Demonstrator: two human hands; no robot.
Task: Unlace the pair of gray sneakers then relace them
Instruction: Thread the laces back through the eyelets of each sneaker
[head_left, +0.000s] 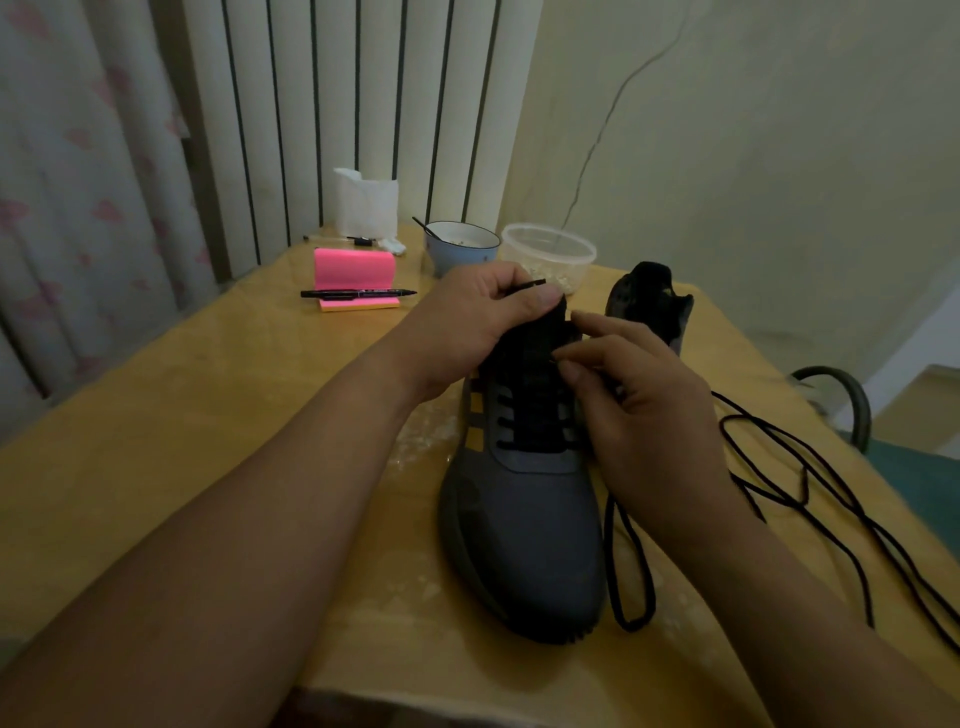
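At ten o'clock from the middle of the yellow table (218, 415), a pink sticky-note pad (354, 266) stands with a black marker (358, 293) lying across its front. Behind it, at eleven, a thin pen (337, 240) lies by a white upright wrapper (366, 202); what it holds is unclear. Toward twelve, a blue bowl (457, 261) holds pale bits and a dark utensil leaning on its rim. Just beside it at one o'clock a clear plastic tub (519, 255) holds pale crumbs at the bottom.

The left hand (480, 312) curls over the collar of the gray sneaker (530, 519), thumb and fingers pinching a black lace tip (535, 284) above the tongue. That sneaker stands upright mid-table, toe pointing to six o'clock and close to the near edge, its lower eyelets laced. The right hand (644, 421) is curled at the sneaker's upper right eyelets, thumb and forefinger closed there; whether they pinch lace or only the shoe's edge I cannot tell. The second sneaker (644, 291) stands behind at one o'clock, apart from the first.

From three to five o'clock a black lace cord (630, 627) lies in loose loops, running close to the table's right edge. A dark curved chair back (857, 400) stands just beyond that edge at three. Bare tabletop stretches from the pad down to the near edge at seven, under the left forearm.
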